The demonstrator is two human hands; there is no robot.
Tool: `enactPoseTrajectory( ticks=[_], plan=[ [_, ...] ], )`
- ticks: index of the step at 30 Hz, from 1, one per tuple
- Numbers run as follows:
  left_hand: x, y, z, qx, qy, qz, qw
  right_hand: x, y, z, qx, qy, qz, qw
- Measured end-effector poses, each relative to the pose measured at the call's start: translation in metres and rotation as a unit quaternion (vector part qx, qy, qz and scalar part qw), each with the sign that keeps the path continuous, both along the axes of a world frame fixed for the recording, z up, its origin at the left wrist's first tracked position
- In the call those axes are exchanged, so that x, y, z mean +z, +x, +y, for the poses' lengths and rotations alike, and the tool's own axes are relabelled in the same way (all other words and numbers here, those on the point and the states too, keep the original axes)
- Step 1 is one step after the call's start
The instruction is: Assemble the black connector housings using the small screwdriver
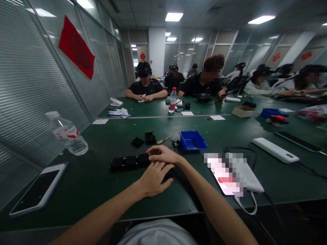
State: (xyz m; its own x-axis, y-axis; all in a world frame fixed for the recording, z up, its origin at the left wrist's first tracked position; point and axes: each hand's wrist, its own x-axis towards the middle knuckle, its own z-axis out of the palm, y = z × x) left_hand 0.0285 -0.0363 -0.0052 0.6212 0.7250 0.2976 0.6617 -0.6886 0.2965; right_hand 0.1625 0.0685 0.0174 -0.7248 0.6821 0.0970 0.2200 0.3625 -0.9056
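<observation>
A row of black box-like blocks lies end to end on the green table, its right end running under my hands. My right hand reaches over that end, fingers curved down and thumb and forefinger closed round the last block. Just below it, my left hand rests palm down with its fingers stretched out and the thumb apart. Its fingertips meet the underside of my right hand. Beyond the row are two loose black plastic parts, a screwdriver and a small black piece.
A blue bin with small parts stands behind my right hand. To the right lie a lit phone, a cable and a white power strip. At left are a water bottle and another phone. People sit across the table.
</observation>
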Motion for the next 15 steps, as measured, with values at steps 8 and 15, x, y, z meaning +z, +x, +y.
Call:
enactPoseTrajectory(
  ticks=[8,15],
  plan=[
    [0.0007,0.0010,-0.0008,0.008,-0.009,0.020,1.000,-0.0020,-0.0019,0.0008,0.011,-0.027,0.007,1.000],
    [0.0000,0.0004,-0.0007,0.012,-0.018,0.029,0.999,0.0001,-0.0021,-0.0022,0.005,-0.017,-0.018,1.000]
  ],
)
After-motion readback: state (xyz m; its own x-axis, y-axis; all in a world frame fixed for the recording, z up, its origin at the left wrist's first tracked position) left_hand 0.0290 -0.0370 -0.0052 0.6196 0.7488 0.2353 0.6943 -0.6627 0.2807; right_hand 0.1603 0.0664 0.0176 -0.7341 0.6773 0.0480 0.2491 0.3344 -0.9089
